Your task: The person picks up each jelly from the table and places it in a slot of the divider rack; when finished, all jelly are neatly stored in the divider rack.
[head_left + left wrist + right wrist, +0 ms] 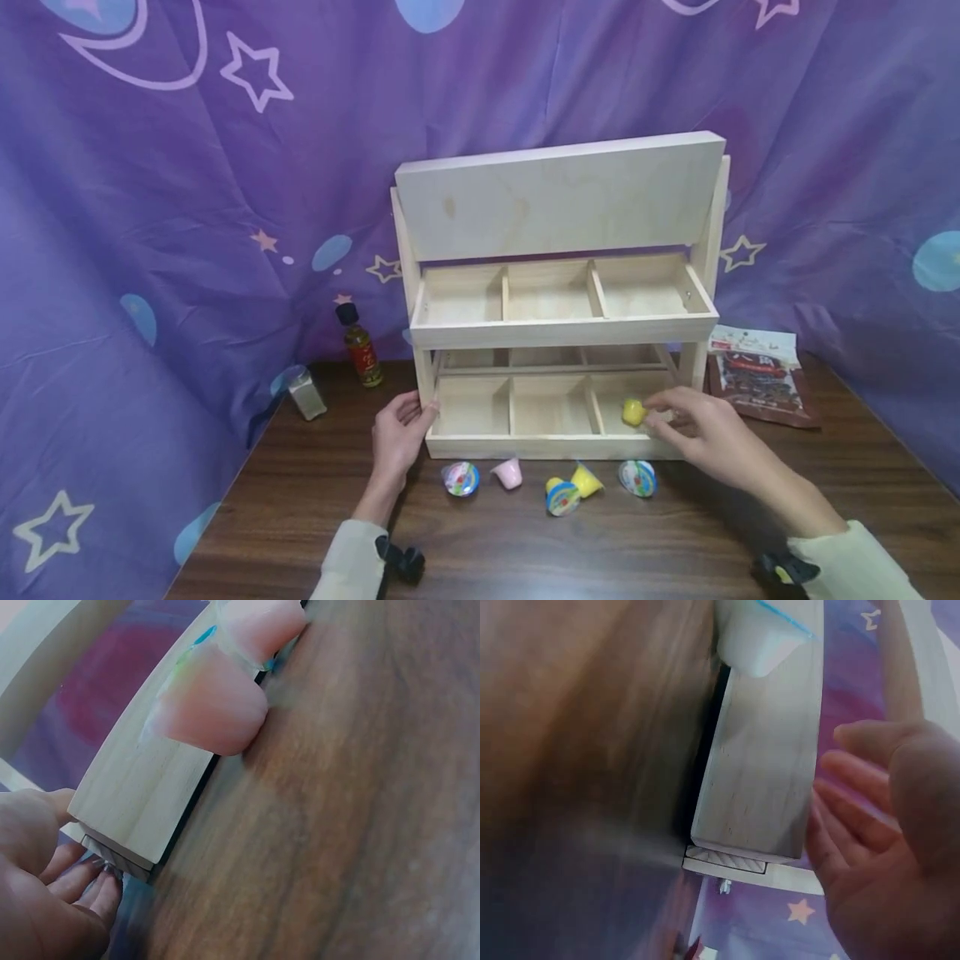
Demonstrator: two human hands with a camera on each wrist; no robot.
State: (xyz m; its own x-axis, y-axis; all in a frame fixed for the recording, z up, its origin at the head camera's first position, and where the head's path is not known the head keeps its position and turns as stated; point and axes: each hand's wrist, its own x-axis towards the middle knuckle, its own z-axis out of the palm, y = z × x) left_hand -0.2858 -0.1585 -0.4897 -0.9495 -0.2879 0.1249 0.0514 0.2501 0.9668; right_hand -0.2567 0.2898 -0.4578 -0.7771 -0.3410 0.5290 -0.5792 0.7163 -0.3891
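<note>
Seeing shelved yellow cup point(633, 412) just left of my right hand point(701, 427), fingers loose, empty; left hand point(397, 437) grips wooden rack point(562, 333).

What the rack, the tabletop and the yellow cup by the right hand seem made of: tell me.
Rack: pale, apparently bare wood, showing grain and knot-like marks.
Tabletop: dark brown, faintly glossy, streaked like wood, though possibly laminate.
Yellow cup: probably smooth plastic, judging by its shiny highlight.
</note>
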